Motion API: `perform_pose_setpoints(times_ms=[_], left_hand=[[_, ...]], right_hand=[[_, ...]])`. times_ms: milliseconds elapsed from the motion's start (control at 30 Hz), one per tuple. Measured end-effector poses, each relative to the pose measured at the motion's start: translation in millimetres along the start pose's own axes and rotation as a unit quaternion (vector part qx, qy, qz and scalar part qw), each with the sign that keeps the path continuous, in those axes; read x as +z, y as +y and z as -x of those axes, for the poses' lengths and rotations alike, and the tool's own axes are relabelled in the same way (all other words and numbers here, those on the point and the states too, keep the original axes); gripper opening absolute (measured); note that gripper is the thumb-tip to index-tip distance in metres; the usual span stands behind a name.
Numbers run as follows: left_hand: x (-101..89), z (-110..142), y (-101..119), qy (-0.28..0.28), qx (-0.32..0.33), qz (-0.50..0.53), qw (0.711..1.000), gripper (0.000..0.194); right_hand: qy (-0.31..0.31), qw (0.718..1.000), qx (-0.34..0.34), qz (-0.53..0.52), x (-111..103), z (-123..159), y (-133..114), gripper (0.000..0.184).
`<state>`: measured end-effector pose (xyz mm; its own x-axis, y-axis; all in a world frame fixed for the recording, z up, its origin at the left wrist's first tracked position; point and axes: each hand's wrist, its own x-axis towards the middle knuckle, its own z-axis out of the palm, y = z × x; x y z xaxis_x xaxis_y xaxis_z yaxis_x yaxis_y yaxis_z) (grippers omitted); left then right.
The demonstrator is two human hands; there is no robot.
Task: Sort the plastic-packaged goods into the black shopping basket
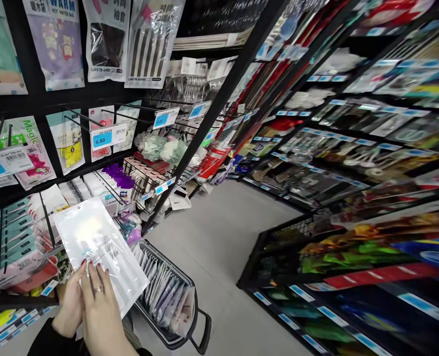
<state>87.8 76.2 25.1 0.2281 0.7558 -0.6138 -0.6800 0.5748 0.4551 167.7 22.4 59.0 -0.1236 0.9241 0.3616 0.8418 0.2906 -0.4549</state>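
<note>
Both my hands hold a flat white plastic packet [98, 249] at its lower edge, tilted up in front of the left shelves. My left hand [69, 306] grips it from behind on the left. My right hand [100, 309], with a ring and red nails, lies over the left with its fingers pinching the packet's bottom. Just right of the packet stands a black shopping basket [174, 341] filled with several upright flat packets [165, 294].
Black racks on the left carry hanging packets, blue price tags [102, 139] and boxed goods. More stocked shelves [353, 163] run along the right. A grey floor aisle [222, 237] leads between them.
</note>
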Motion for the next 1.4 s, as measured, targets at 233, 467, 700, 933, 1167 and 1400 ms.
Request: perform_pose_setpoints(times_ms=[233, 467, 700, 933, 1167, 1400], left_hand=[[-19.3, -12.7, 8.0, -0.088, 0.069, -0.084, 0.99, 0.063], [-14.2, -9.6, 25.5, -0.175, 0.109, -0.232, 0.951, 0.072], [5.6, 5.2, 29.8, -0.186, 0.166, -0.353, 0.902, 0.043], [16.5, 26.4, 7.8, -0.047, 0.324, -0.623, 0.711, 0.036], [30.3, 68.2, -33.5, -0.161, 0.493, -0.786, 0.337, 0.073], [7.5, 49.3, 13.0, -0.036, 0.374, -0.639, 0.672, 0.076]], right_hand=[[-0.023, 0.978, -0.059, -0.199, -17.3, 1.5, 25.0, 0.05], [0.082, 0.777, 0.247, -0.573, -45.3, 13.5, 87.4, 0.026], [0.077, 0.775, 0.282, -0.561, -42.6, 24.4, 106.4, 0.031], [0.14, 0.912, 0.232, -0.307, -38.7, 19.9, 70.2, 0.048], [0.113, 0.736, 0.321, -0.585, -35.9, 8.6, 45.0, 0.042], [0.128, 0.582, 0.395, -0.699, -49.1, 17.9, 78.4, 0.041]])
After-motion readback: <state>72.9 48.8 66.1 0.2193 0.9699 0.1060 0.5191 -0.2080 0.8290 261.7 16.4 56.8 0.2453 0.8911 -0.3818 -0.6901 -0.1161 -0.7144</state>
